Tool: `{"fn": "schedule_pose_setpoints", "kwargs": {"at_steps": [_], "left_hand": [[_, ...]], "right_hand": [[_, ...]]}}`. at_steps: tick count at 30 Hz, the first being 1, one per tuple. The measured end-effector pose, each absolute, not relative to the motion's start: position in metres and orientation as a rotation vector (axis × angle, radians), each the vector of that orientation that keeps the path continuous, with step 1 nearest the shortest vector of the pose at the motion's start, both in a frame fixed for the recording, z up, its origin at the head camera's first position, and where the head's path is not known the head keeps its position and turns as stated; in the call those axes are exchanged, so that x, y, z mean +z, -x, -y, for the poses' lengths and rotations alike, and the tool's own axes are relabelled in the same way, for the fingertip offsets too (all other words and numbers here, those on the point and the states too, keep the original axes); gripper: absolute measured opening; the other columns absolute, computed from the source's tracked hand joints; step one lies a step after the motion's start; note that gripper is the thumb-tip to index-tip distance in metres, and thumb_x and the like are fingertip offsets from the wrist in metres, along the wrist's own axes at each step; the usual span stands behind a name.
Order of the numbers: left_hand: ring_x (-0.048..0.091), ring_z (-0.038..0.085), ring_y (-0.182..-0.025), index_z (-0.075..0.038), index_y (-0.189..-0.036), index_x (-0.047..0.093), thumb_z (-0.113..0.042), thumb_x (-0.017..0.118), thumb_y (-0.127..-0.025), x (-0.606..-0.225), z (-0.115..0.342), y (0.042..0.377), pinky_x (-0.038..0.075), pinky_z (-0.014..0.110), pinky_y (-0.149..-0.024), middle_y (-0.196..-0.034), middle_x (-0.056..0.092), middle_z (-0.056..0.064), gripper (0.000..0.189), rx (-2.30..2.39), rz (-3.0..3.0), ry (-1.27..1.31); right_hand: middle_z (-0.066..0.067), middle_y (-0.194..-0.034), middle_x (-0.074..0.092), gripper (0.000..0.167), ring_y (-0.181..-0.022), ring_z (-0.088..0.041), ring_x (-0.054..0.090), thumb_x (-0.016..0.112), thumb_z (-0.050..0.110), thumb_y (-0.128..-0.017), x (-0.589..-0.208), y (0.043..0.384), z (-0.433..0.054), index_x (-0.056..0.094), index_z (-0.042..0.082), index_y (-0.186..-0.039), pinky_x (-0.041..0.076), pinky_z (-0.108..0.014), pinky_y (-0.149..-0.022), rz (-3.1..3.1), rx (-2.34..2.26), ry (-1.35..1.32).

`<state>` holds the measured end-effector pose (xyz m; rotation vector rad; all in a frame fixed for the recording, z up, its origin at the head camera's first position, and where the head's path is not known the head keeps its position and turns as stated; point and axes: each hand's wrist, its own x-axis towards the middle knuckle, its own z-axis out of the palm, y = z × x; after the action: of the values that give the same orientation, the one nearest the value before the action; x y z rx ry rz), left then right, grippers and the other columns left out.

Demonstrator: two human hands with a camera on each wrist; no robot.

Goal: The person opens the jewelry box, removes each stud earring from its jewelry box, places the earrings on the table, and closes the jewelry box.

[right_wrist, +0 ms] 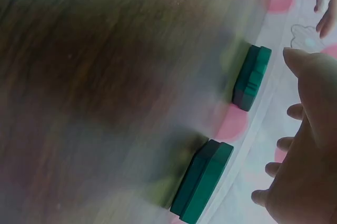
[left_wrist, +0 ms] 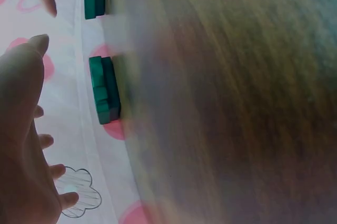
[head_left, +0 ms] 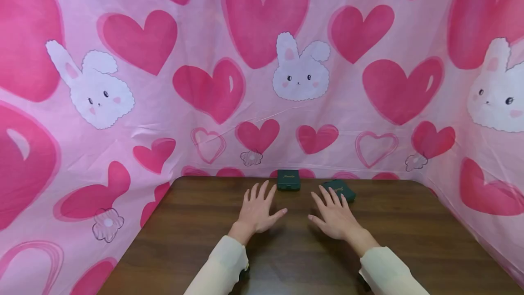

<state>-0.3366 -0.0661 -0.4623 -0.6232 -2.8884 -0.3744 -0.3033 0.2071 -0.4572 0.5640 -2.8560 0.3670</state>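
Note:
Two small dark green boxes with gold lettering lie near the far edge of a brown wooden table. One green box (head_left: 288, 180) sits square to the edge near the middle; the other green box (head_left: 345, 191) is turned at an angle to its right. My left hand (head_left: 257, 211) is held over the table with fingers spread, to the near left of the middle box. My right hand (head_left: 335, 217) is spread too, its fingertips overlapping the angled box in the head view. Both wrist views show the hands apart from the boxes, holding nothing.
The wooden table (head_left: 196, 231) reaches back to a pink cloth (head_left: 254, 104) printed with hearts and rabbits, which hangs behind it and along both sides. Pale sleeves (head_left: 225, 263) cover both forearms, with something dark at each wrist.

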Motion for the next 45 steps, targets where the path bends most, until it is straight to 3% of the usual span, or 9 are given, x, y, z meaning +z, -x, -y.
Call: {"fn": "schedule_pose_setpoints", "kwargs": {"at_steps": [9,23,34,45], "left_hand": [[0.026,0.041,-0.149,-0.015,-0.162,0.027,-0.071,0.050,-0.093,-0.455,0.062,0.336,0.022,0.063,-0.118,-0.166,0.025,0.012,0.092,-0.447,2.882,0.669],[0.031,0.038,-0.146,-0.014,-0.161,0.029,-0.059,0.064,-0.093,-0.452,0.046,0.344,0.028,0.059,-0.117,-0.163,0.029,0.013,0.089,-0.640,2.893,0.688],[0.035,0.034,-0.146,-0.011,-0.162,0.024,-0.059,0.067,-0.092,-0.454,0.017,0.347,0.034,0.055,-0.116,-0.163,0.028,0.012,0.095,-0.721,2.922,0.674],[0.038,0.031,-0.144,-0.009,-0.162,0.022,-0.052,0.070,-0.093,-0.457,-0.010,0.351,0.042,0.047,-0.111,-0.162,0.028,0.013,0.094,-0.830,2.943,0.662]], "right_hand": [[-0.025,-0.161,0.030,0.073,-0.145,-0.054,0.027,0.067,0.044,-0.097,-0.450,0.297,-0.222,0.040,0.008,-0.155,0.021,-0.076,-0.110,2.825,0.334,-0.531],[-0.031,-0.158,0.028,0.075,-0.139,-0.058,0.031,0.070,0.039,-0.096,-0.451,0.306,-0.249,0.039,0.002,-0.154,0.030,-0.076,-0.104,2.801,0.395,-0.497],[-0.034,-0.155,0.029,0.077,-0.132,-0.060,0.036,0.074,0.035,-0.094,-0.456,0.318,-0.268,0.037,0.000,-0.152,0.037,-0.076,-0.097,2.828,0.463,-0.432],[-0.035,-0.154,0.026,0.083,-0.131,-0.060,0.034,0.075,0.030,-0.092,-0.457,0.335,-0.280,0.031,-0.006,-0.152,0.034,-0.077,-0.100,2.838,0.585,-0.365]]}}
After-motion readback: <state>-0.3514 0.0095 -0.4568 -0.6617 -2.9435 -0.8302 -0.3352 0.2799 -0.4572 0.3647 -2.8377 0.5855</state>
